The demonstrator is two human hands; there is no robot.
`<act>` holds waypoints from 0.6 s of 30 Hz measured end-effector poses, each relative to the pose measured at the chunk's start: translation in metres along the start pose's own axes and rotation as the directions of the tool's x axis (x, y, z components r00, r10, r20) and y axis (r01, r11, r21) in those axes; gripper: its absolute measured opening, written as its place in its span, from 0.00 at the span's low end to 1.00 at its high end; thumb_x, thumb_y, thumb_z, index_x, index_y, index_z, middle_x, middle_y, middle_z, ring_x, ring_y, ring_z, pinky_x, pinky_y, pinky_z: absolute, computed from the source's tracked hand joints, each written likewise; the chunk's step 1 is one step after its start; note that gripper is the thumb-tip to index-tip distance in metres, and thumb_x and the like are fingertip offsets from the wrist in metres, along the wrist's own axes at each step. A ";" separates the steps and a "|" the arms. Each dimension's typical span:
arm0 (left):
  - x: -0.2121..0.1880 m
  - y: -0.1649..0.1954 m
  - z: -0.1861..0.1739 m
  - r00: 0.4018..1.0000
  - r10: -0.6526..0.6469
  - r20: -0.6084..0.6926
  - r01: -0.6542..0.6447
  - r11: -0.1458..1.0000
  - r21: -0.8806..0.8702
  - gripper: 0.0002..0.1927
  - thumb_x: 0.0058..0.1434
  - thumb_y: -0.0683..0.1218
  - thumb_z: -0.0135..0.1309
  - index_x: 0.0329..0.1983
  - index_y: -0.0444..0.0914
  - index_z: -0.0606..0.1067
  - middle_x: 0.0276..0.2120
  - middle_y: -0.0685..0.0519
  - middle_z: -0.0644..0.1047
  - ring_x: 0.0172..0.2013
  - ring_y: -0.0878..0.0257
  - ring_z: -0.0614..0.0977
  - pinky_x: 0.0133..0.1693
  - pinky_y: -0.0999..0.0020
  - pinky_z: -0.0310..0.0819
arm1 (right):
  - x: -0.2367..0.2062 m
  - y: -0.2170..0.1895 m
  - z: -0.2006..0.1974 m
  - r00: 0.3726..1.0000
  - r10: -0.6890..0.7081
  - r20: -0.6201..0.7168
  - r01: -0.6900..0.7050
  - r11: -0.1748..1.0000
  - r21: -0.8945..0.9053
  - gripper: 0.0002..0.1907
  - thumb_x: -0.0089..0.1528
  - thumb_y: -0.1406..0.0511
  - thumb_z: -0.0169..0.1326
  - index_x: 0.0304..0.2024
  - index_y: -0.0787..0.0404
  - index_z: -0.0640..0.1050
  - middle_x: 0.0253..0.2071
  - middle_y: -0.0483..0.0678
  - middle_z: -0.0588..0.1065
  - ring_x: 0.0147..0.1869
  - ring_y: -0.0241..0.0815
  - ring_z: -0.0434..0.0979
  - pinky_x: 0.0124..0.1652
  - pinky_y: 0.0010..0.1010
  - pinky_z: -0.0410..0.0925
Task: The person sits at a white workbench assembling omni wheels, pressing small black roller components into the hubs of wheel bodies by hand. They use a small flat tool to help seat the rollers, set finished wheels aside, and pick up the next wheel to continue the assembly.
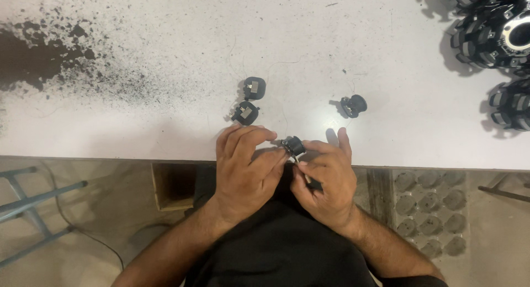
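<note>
torso: black shirt [276,248], nearest the camera, under both forearms at the near edge of the worktop [165,38].
left hand [245,168]: fingers curled, tips steadying the small black roller part [294,145] from the left; grip pinched on it.
right hand [326,182]: clenched on the same part from the right, with a thin dark tool or pin [310,180] in the fingers; can't tell which.
part location: between both hands, just over the near worktop edge.
progress: judging by the layout, one piece in hand, three similar black pieces loose on the worktop: two [254,88] [245,113] just beyond the left hand, one [353,106] beyond the right. Whether those are finished or waiting can't be told.
far right: assembled black wheels with rollers [497,35], well apart.
far left: dark grime patch [33,58] on the worktop.
obstructions: none near the hands.
below worktop: grey tray of round cells [430,215] right, blue metal frame [33,209] left.
</note>
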State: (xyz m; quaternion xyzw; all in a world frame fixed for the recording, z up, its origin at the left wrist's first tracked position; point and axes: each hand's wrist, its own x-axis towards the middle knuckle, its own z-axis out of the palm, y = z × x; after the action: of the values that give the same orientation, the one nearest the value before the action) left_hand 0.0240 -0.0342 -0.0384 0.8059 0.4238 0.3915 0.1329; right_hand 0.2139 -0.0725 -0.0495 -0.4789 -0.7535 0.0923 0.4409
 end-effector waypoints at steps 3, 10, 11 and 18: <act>0.002 0.002 -0.002 0.997 -0.051 0.051 0.050 0.999 0.014 0.05 0.60 0.44 0.63 0.38 0.42 0.80 0.48 0.56 0.75 0.57 0.58 0.74 0.68 0.48 0.57 | 0.000 0.001 0.001 1.000 -0.004 -0.013 0.003 1.000 -0.006 0.16 0.55 0.76 0.64 0.39 0.59 0.73 0.36 0.46 0.75 0.57 0.50 0.80 0.75 0.63 0.50; 0.006 0.004 -0.004 0.995 -0.053 0.080 0.054 0.998 -0.017 0.04 0.61 0.43 0.61 0.38 0.41 0.80 0.49 0.55 0.80 0.59 0.57 0.75 0.68 0.48 0.56 | -0.008 0.005 -0.001 0.992 -0.125 0.002 0.125 0.991 0.038 0.20 0.57 0.76 0.63 0.46 0.58 0.70 0.38 0.47 0.75 0.62 0.53 0.79 0.74 0.60 0.49; 0.006 0.004 -0.005 0.995 -0.057 0.082 0.060 0.998 -0.024 0.04 0.61 0.43 0.61 0.39 0.41 0.80 0.50 0.56 0.80 0.60 0.57 0.75 0.68 0.48 0.57 | -0.010 0.005 -0.001 0.990 -0.140 0.023 0.138 0.988 0.063 0.21 0.57 0.76 0.63 0.47 0.57 0.70 0.38 0.46 0.75 0.62 0.52 0.79 0.75 0.58 0.50; 0.008 0.005 -0.011 0.993 -0.054 0.105 0.061 0.996 -0.065 0.05 0.62 0.43 0.60 0.41 0.40 0.80 0.50 0.56 0.80 0.60 0.57 0.75 0.67 0.46 0.56 | -0.007 0.002 0.002 0.994 -0.110 0.023 0.110 0.994 0.009 0.21 0.56 0.78 0.63 0.47 0.59 0.71 0.38 0.45 0.76 0.59 0.49 0.81 0.75 0.57 0.51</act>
State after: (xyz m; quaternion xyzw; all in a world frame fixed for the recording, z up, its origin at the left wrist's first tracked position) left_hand 0.0215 -0.0324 -0.0248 0.8075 0.4258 0.3597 0.1930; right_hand 0.2143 -0.0767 -0.0558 -0.4337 -0.7836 0.0766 0.4382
